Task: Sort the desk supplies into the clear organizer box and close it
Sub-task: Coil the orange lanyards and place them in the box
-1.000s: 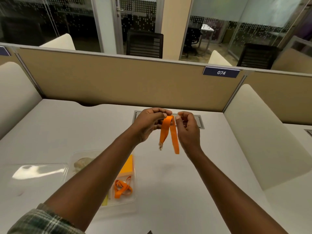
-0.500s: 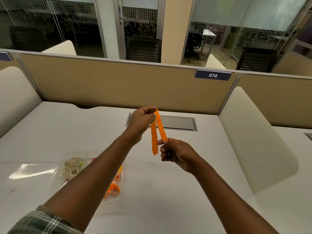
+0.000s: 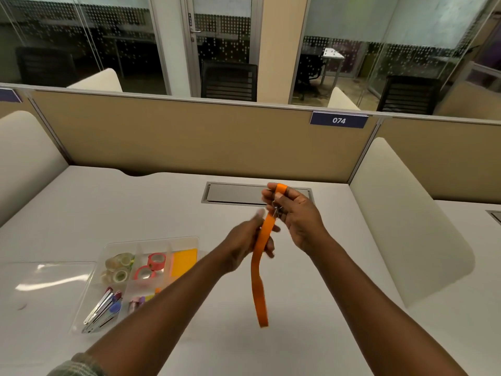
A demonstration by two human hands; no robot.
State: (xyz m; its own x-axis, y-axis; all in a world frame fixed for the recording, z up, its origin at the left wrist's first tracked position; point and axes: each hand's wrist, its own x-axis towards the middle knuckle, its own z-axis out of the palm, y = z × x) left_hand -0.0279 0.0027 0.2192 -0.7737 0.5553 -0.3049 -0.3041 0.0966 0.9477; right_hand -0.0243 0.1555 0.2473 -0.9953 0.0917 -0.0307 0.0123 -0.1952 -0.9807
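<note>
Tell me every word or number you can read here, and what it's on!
"074": white digits on the dark blue plate atop the tan partition.
Second blue plate, far left: cut off, unreadable.
Small label on the glass door: too small to read.

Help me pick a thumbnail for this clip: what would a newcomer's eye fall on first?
The bright orange strap, held up over the middle of the white desk: the right hand pinches its top end and the left hand grips it lower down, the rest dangling. Next, the clear box at the near left, open, with tape rolls and a yellow pad inside, its lid lying flat to its left.
</note>
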